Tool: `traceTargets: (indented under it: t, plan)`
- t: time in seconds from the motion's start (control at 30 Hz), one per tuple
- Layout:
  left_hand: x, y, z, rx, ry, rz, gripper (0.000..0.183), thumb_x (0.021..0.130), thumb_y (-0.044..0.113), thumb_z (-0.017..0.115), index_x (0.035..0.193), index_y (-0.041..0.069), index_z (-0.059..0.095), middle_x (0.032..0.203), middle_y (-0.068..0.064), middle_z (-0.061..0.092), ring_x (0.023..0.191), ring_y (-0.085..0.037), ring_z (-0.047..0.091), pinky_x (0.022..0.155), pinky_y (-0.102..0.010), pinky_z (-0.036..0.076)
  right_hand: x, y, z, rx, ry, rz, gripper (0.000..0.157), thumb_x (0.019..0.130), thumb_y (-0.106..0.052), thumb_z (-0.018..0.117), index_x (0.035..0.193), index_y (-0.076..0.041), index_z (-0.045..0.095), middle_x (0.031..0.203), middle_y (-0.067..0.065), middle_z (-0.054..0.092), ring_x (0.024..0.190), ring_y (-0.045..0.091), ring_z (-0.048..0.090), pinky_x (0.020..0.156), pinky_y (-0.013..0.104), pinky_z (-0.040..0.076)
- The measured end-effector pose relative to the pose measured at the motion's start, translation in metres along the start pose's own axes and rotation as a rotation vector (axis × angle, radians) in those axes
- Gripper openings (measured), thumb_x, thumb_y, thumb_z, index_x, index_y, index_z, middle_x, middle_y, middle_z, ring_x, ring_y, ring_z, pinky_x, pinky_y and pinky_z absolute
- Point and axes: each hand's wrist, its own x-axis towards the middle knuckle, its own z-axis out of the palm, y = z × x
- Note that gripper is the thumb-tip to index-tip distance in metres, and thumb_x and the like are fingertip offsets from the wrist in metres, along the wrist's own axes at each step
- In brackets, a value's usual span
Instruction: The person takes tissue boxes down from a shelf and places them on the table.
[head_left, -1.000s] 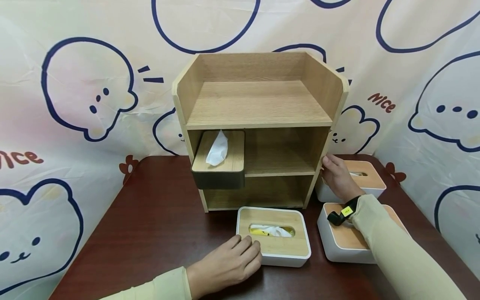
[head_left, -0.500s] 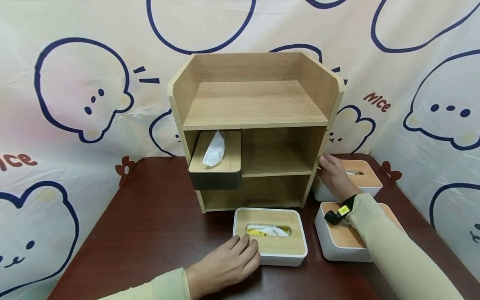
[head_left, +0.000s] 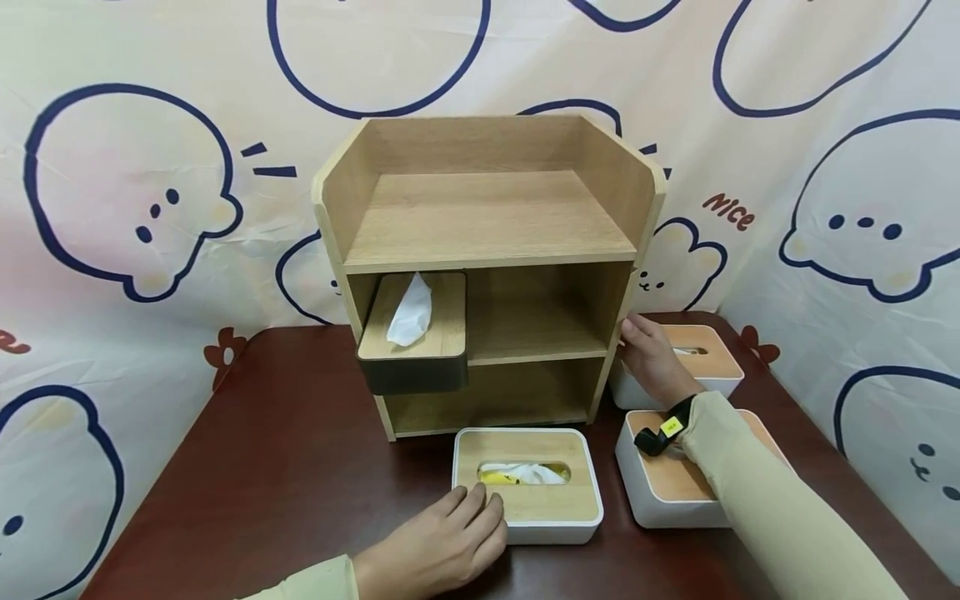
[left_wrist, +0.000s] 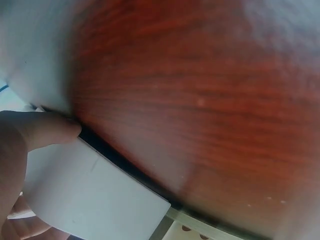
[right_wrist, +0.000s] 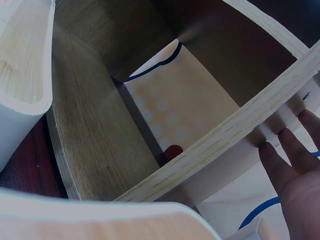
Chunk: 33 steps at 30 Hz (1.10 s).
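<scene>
My left hand (head_left: 438,542) is at the near left corner of a white tissue box (head_left: 538,533) with a wood lid, in front of a wooden shelf unit (head_left: 491,217). Its fingers bend over the lid edge; in the left wrist view the thumb (left_wrist: 52,131) lies by the white side wall (left_wrist: 95,192), low down. Straight fingertips of my right hand (head_left: 651,358) touch the outer face of the unit's right side panel (right_wrist: 285,107). A dark tissue box (head_left: 412,377) with a wood top and a raised tissue juts from the left of the middle shelf.
Two more white tissue boxes stand at the right, one beside the unit (head_left: 712,337) and one nearer (head_left: 648,492) under the right forearm. A cloth backdrop (head_left: 247,75) with cartoon drawings hangs behind the dark red table (head_left: 270,467).
The head view has turned a little, so everything sits further left and slightly lower. Both hands keep their places at the tissue box and the side panel.
</scene>
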Motion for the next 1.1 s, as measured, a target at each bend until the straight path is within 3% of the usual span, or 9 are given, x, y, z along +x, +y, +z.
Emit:
traceTargets:
  t: [0.3,0.53,0.77,0.9,1.1]
  plan:
    - [-0.006,0.002,-0.003,0.006,0.017,0.009,0.031,0.096,0.007,0.03,0.11,0.004,0.058,0.109,-0.013,0.06,0.095,-0.029,0.06,0.074,-0.034,0.05,0.007,0.004,0.007,0.019,-0.013,0.002,0.063,0.104,-0.036,0.046,0.155,-0.008,0.024,0.156,0.011,0.024,0.138,0.026,0.029,0.111,0.046,0.025]
    - [-0.005,0.002,-0.007,-0.011,-0.048,0.046,0.036,0.1,0.007,0.027,0.122,0.008,0.055,0.116,-0.01,0.058,0.102,-0.029,0.059,0.078,-0.034,0.051,0.0,0.004,0.002,0.026,-0.028,-0.036,0.055,0.106,-0.031,0.043,0.155,-0.012,0.028,0.154,0.006,0.03,0.137,0.02,0.032,0.106,0.031,0.032]
    - [-0.004,0.001,-0.007,-0.018,0.003,0.062,0.033,0.098,0.01,0.032,0.12,0.01,0.057,0.114,-0.008,0.06,0.101,-0.026,0.061,0.08,-0.033,0.05,-0.005,0.003,0.0,0.06,-0.041,-0.062,0.054,0.106,-0.028,0.041,0.154,-0.009,0.027,0.149,0.003,0.035,0.133,0.016,0.037,0.101,0.025,0.036]
    - [-0.002,-0.013,-0.015,-0.03,0.036,0.027,0.031,0.098,0.01,0.032,0.117,0.008,0.058,0.112,-0.01,0.06,0.1,-0.027,0.06,0.084,-0.037,0.05,-0.005,0.004,0.003,0.062,-0.04,-0.039,0.057,0.106,-0.03,0.042,0.155,-0.008,0.024,0.152,0.005,0.031,0.135,0.019,0.034,0.104,0.027,0.034]
    - [0.013,-0.056,-0.03,0.027,0.118,-0.077,0.024,0.098,0.007,0.041,0.111,0.005,0.06,0.111,-0.014,0.061,0.101,-0.03,0.06,0.088,-0.042,0.048,-0.005,0.005,0.001,0.085,-0.028,-0.049,0.054,0.106,-0.028,0.042,0.154,-0.01,0.028,0.151,0.004,0.033,0.132,0.017,0.038,0.099,0.024,0.039]
